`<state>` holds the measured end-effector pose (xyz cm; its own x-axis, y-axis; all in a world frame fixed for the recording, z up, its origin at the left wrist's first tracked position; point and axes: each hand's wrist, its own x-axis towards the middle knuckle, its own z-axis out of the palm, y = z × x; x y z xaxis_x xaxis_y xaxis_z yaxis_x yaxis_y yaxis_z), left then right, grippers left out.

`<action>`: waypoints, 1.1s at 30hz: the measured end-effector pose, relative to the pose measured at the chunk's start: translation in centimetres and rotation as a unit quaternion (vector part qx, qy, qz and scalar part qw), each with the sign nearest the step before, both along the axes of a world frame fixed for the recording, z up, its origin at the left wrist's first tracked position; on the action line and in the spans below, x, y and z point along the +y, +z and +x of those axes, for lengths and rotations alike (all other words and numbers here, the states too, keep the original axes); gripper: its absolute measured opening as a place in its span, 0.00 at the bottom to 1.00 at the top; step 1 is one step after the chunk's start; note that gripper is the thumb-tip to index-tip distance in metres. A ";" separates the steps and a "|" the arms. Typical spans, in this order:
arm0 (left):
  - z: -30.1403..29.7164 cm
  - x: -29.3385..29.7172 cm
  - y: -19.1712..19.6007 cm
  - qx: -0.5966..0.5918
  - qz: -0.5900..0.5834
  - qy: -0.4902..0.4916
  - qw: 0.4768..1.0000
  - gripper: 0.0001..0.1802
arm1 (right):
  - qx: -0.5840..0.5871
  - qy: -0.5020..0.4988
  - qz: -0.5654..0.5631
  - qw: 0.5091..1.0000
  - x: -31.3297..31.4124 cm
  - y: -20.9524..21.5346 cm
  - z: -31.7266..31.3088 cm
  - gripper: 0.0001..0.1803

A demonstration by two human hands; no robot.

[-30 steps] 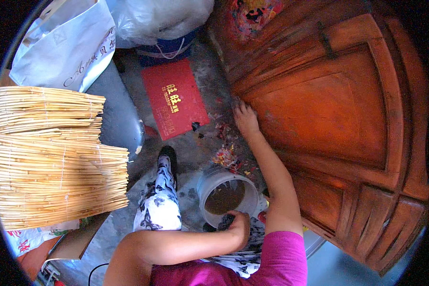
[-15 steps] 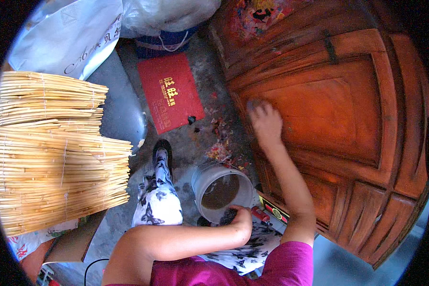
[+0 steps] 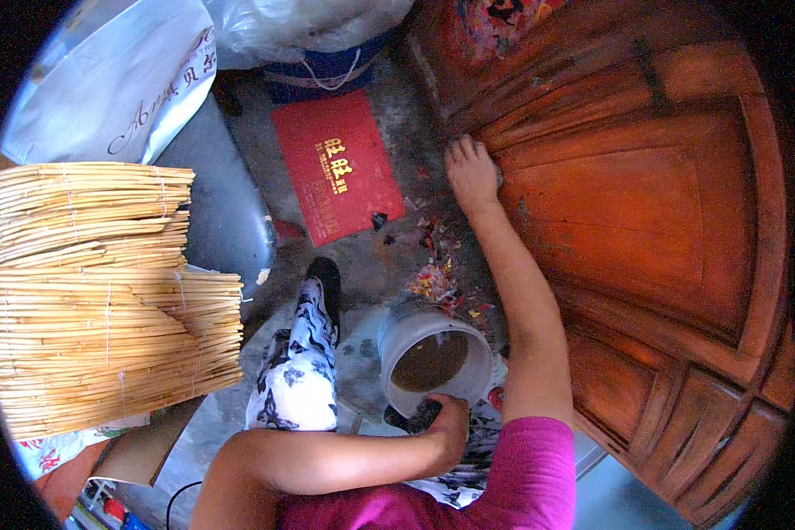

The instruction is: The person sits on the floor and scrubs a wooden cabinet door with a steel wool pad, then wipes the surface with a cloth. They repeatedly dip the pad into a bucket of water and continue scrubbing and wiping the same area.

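R fingers (image 3: 465, 155), grip unclear, shifted from wood panel (image 3: 627, 221) face to edge, contact now there; L fingers (image 3: 451, 415) pinch dk wad (image 3: 426, 413), bucket (image 3: 475, 375) just beyond.

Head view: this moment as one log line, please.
left hand: by plastic bucket | right hand: at wooden panelling | in bucket: brown liquid

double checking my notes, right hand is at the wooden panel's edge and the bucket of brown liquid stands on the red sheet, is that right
Not on the red sheet: the head view shows the bucket of brown liquid on the floor, apart from the sheet. The right hand is at the wooden panel's edge.
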<state>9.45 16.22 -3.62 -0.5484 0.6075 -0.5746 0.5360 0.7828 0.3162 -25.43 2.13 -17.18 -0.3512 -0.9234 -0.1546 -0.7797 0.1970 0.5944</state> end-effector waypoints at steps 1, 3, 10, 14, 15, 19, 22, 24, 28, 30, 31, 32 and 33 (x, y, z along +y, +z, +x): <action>-0.1 -0.1 0.3 0.004 0.009 0.010 1.000 0.21 | -0.011 -0.016 0.007 1.000 0.2 -2.7 -0.6 0.20; 0.0 -0.6 0.7 0.008 0.023 0.040 0.999 0.20 | -0.039 -0.037 0.017 0.998 -0.9 -6.1 -0.4 0.20; -2.2 -2.7 0.9 -0.066 0.012 0.028 0.997 0.22 | -0.035 -0.025 0.099 0.994 -0.9 -6.7 0.7 0.18; -2.9 -2.9 1.9 -0.049 -0.010 0.028 0.998 0.23 | -0.095 -0.036 0.138 0.985 2.3 -6.1 1.6 0.13; -3.6 -3.6 2.8 -0.039 0.004 0.013 0.999 0.23 | -0.089 -0.031 0.138 0.986 4.4 -6.2 1.7 0.13; -2.3 -0.5 0.3 -0.015 -0.007 0.054 0.998 0.26 | -0.104 -0.020 0.144 0.984 11.8 -7.7 5.3 0.12; -2.6 -1.4 2.4 -0.010 -0.008 0.038 0.999 0.29 | -0.138 -0.095 0.219 0.961 17.1 -7.4 7.5 0.11; -2.6 -1.8 3.0 -0.012 -0.005 0.018 1.000 0.29 | -0.156 -0.189 0.330 0.912 16.2 -3.9 9.5 0.11; -1.5 0.5 1.6 0.034 -0.023 0.021 0.999 0.27 | -0.166 -0.077 0.150 0.972 12.2 -1.3 7.2 0.12; -1.6 -0.1 1.8 0.038 -0.015 0.017 0.999 0.26 | -0.130 0.015 -0.019 0.991 6.4 -0.7 5.6 0.15; -1.7 -0.7 1.9 0.041 -0.015 0.015 0.999 0.25 | -0.108 0.054 -0.091 0.988 3.1 -0.3 4.6 0.17; -2.1 -1.0 2.5 0.025 -0.008 0.044 0.999 0.21 | -0.090 0.047 -0.100 0.990 0.7 -0.7 2.9 0.17; -2.0 -2.2 3.2 0.052 0.007 0.060 0.997 0.20 | -0.074 0.040 -0.109 0.990 -1.1 -1.5 1.4 0.18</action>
